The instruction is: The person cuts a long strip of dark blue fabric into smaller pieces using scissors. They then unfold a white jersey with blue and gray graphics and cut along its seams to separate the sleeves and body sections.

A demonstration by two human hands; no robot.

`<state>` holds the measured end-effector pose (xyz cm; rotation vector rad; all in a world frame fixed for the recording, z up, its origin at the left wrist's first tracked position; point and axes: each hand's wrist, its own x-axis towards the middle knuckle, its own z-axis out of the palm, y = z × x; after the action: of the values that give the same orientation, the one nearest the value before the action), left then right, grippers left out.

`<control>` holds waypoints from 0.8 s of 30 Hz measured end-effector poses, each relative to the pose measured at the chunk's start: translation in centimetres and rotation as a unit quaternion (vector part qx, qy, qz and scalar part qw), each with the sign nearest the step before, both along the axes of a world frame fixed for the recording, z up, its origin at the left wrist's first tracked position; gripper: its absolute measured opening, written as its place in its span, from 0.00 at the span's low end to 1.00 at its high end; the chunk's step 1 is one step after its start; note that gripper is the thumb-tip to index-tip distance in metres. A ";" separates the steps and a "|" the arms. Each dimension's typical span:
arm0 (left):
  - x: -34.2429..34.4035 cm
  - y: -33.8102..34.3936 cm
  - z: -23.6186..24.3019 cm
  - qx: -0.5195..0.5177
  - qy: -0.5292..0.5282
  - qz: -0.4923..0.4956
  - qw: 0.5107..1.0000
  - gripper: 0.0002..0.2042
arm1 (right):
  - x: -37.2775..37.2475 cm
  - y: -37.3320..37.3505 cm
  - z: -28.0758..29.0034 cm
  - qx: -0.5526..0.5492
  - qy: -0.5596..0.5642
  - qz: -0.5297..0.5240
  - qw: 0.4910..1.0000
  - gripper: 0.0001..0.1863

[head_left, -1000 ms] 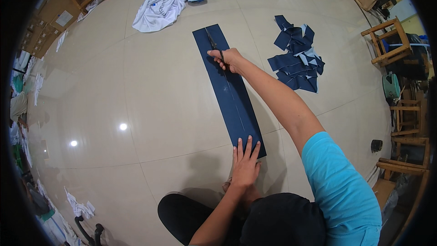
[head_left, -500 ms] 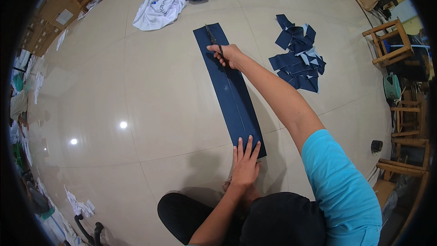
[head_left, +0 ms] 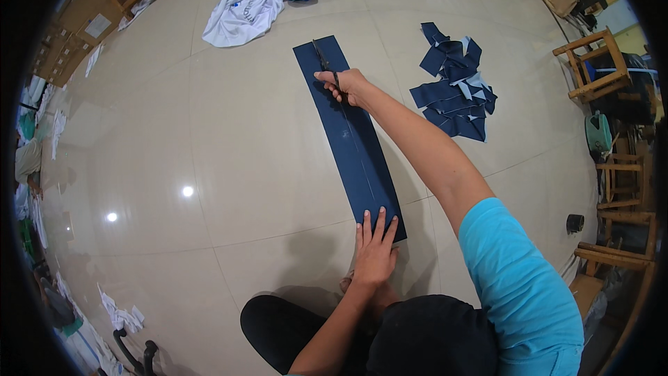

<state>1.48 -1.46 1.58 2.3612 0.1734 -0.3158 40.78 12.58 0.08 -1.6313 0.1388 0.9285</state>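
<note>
A long navy fabric strip (head_left: pixel 353 160) lies on the tiled floor, a pale line running along its length. Black scissors (head_left: pixel 322 59) are gripped in my right hand (head_left: pixel 348 85), their blades pointing away from me over the strip's far end. Whether the blades are cutting I cannot tell. My left hand (head_left: pixel 374 254) presses flat with fingers spread on the near end of the strip. To the right of the strip rests a loose pile of navy fabric pieces (head_left: pixel 456 97), some showing a lighter blue underside.
A crumpled white garment (head_left: pixel 250 3) with blue trim lies at the far left. Wooden stools (head_left: pixel 591 63) line the right side, near a small black roll (head_left: pixel 575 223). Cardboard boxes (head_left: pixel 83 21) stand at the upper left, and white scraps (head_left: pixel 122 311) lie at the lower left.
Almost nothing differs. My right hand and the scissors have shifted very slightly, and my left hand stays in place on the strip.
</note>
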 end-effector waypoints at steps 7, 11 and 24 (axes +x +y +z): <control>0.0 0.4 0.2 0.009 -0.050 0.033 0.998 0.34 | -4.5 -7.7 1.7 0.066 -0.053 0.031 0.996 0.30; -0.5 0.9 -0.5 0.024 -0.116 0.078 0.990 0.27 | -10.6 -17.1 1.5 -0.273 -0.348 0.117 0.889 0.37; 0.2 7.2 -1.2 0.200 -0.207 0.312 0.906 0.19 | -30.6 -37.6 0.7 -0.278 -0.340 -0.013 0.898 0.27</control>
<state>1.65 5.76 0.34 2.5423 0.8280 0.5775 10.21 -25.06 0.82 -2.3920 -0.0695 0.2467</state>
